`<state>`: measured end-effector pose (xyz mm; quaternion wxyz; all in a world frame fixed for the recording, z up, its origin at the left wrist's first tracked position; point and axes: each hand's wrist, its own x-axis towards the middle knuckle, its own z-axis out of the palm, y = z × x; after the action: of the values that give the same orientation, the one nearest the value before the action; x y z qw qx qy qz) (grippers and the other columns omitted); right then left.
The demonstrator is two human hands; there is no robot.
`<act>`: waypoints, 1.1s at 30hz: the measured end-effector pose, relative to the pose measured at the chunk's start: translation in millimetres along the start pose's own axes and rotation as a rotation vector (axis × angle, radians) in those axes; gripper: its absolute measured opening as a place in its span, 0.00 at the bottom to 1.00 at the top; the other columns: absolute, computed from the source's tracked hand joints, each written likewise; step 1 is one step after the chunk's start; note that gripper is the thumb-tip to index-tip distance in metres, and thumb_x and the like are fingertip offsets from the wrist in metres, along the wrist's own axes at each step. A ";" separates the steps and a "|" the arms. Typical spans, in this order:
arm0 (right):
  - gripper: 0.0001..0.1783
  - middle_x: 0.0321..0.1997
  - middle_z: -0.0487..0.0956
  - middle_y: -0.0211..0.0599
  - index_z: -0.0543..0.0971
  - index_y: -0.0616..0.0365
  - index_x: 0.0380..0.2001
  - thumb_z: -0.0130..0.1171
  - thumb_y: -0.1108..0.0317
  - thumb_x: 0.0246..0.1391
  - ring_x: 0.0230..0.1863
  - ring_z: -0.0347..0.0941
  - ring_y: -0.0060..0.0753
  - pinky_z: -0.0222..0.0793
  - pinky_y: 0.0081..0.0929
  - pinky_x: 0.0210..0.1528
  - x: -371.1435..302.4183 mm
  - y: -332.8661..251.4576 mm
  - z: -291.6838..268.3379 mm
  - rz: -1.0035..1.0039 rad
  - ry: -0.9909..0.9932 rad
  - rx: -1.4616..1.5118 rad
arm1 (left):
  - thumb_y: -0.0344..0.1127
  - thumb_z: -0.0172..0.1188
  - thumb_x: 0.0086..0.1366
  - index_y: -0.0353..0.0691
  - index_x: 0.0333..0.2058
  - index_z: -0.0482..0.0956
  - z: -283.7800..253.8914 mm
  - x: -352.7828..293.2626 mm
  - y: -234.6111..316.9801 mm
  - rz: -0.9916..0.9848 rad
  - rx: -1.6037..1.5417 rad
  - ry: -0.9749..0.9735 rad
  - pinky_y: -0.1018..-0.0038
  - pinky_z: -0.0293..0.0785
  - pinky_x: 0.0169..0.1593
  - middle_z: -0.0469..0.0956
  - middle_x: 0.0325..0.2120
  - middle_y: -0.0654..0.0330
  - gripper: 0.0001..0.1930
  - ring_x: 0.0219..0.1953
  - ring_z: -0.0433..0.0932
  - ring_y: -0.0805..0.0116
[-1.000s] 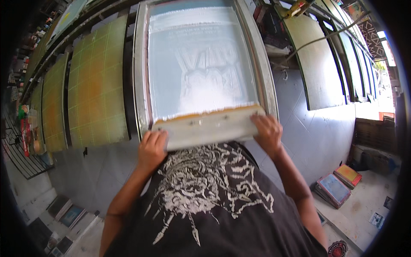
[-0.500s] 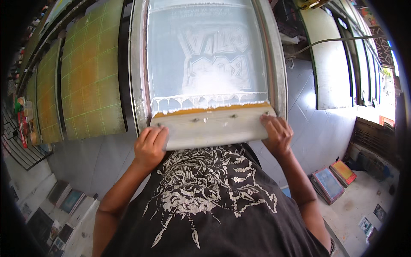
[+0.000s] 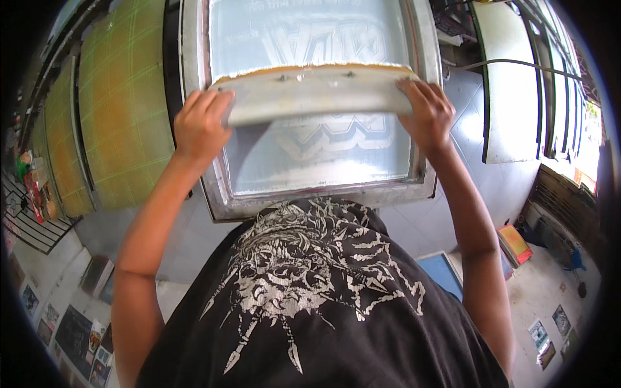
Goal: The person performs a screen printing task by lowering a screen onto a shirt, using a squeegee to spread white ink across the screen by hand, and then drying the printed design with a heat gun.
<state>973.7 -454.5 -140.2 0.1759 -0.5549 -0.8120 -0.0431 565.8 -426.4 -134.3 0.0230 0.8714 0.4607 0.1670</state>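
A wide squeegee [image 3: 317, 97], with a pale metal holder and an amber blade along its far edge, lies across the screen printing frame [image 3: 226, 208]. My left hand [image 3: 202, 123] grips its left end, fingers curled over the top. Around the right end my right hand [image 3: 427, 111] is closed in the same way. Under the squeegee stretches the light blue mesh [image 3: 252, 155], with a stencil of large lettering partly covered by the tool. White ink shows along the blade and in a band near the frame's near edge. My thumbs are hidden beneath the holder.
To the left are yellow-green printing boards [image 3: 126, 110] marked with grid lines. White boards [image 3: 511, 84] stand at the right, with a dark cable [image 3: 511, 61] across them. Several framed screens lean low at the right, among them a yellow-and-red one [image 3: 514, 244]. My shirt touches the frame's near side.
Both hands have moved the squeegee away from me, from the frame's near end to about mid-screen. The near part of the mesh and the frame's near bar are now uncovered.
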 end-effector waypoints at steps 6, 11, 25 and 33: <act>0.20 0.42 0.84 0.32 0.82 0.51 0.41 0.71 0.65 0.40 0.48 0.80 0.40 0.77 0.38 0.49 119.1 49.5 32.1 -0.019 0.074 -0.048 | 0.31 0.72 0.47 0.41 0.40 0.83 22.4 109.5 -72.4 0.040 0.124 0.171 0.59 0.78 0.43 0.83 0.35 0.56 0.18 0.39 0.80 0.50; 0.23 0.43 0.85 0.38 0.84 0.47 0.44 0.71 0.51 0.43 0.47 0.81 0.47 0.76 0.42 0.50 199.0 78.0 -0.1 0.023 -0.057 -0.143 | 0.37 0.72 0.50 0.40 0.38 0.86 -17.6 176.6 -85.4 -0.118 -0.029 0.042 0.59 0.78 0.42 0.84 0.34 0.47 0.16 0.36 0.82 0.45; 0.20 0.37 0.84 0.34 0.82 0.52 0.35 0.70 0.75 0.32 0.38 0.81 0.41 0.79 0.37 0.41 -83.0 -56.0 -96.8 0.035 -0.065 0.132 | 0.24 0.69 0.45 0.38 0.39 0.85 -80.6 -72.1 85.7 -0.144 -0.103 -0.083 0.60 0.77 0.48 0.82 0.36 0.53 0.18 0.42 0.81 0.51; 0.18 0.38 0.84 0.33 0.81 0.55 0.33 0.63 0.79 0.32 0.39 0.80 0.38 0.77 0.34 0.40 -130.7 -89.5 -68.8 0.064 -0.041 0.094 | 0.19 0.64 0.40 0.38 0.38 0.83 -40.4 -136.9 101.7 -0.107 -0.120 0.010 0.65 0.79 0.47 0.82 0.36 0.57 0.21 0.43 0.80 0.56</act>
<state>950.2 -622.6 -108.2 0.1862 -0.5723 -0.7986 0.0121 562.8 -600.4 -113.4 0.0819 0.8417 0.4960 0.1972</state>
